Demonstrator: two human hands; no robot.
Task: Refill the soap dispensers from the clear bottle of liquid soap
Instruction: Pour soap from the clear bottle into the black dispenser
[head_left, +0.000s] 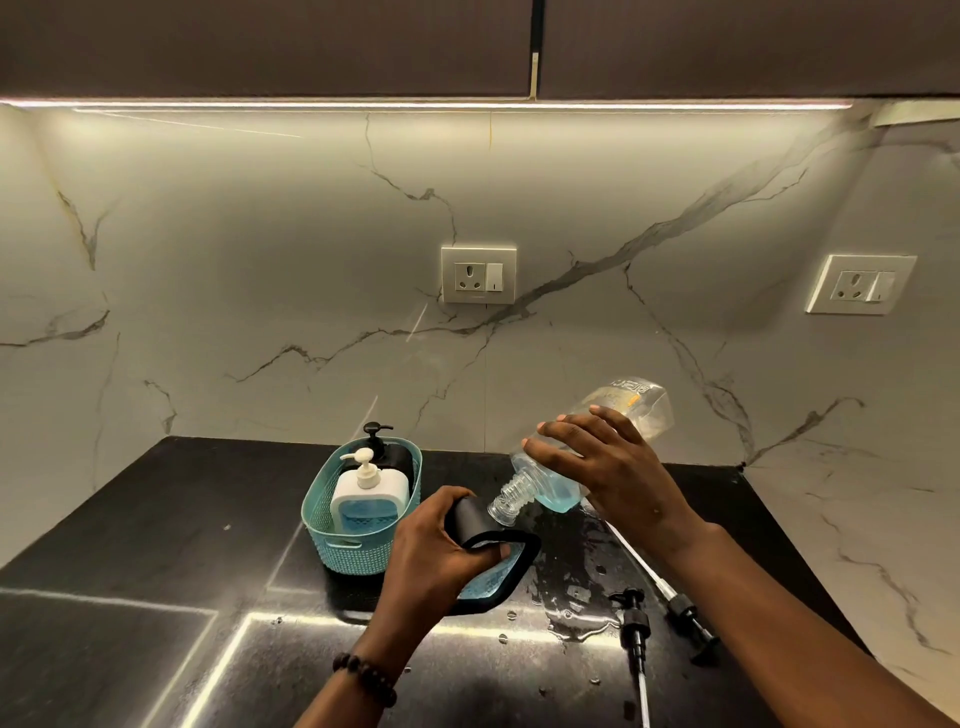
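Clear soap bottle (582, 452), gripped by the right hand (618, 467), tips its neck over the black dispenser (493, 561) clutched in the left hand (441, 545). Soap could miss the opening and join the wet counter (156, 545).

clear bottle (561, 467) tilted over black dispenser (498, 566)

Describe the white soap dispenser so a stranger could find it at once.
On the black countertop stands a teal basket, left of the hands. The white soap dispenser sits at its front, showing blue soap; the dispenser behind it is black.
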